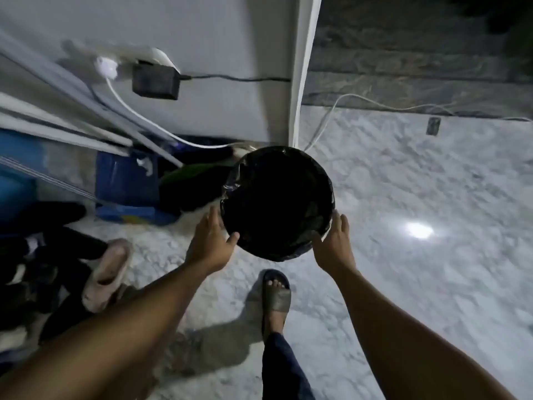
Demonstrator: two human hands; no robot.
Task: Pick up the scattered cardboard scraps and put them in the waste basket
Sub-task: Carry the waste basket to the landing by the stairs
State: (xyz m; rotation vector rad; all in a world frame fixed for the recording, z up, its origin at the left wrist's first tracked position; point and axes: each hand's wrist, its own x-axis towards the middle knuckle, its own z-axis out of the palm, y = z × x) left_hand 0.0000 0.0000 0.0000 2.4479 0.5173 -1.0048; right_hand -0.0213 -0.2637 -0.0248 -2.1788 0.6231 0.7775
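A round waste basket (pixel 253 168) lined with a black plastic bag stands on the pale marble floor by a white wall corner. Its inside is dark and I cannot see any contents. My left hand (pixel 212 241) grips the near left rim, thumb hooked over the edge. My right hand (pixel 334 243) holds the near right rim the same way. No cardboard scraps show in this view.
Shoes and a beige slipper (pixel 108 274) lie at the left. A blue box (pixel 127 186) and white rails lean by the wall. A black adapter (pixel 155 82) and cables hang on the wall. My sandalled foot (pixel 275 293) stands just behind the basket.
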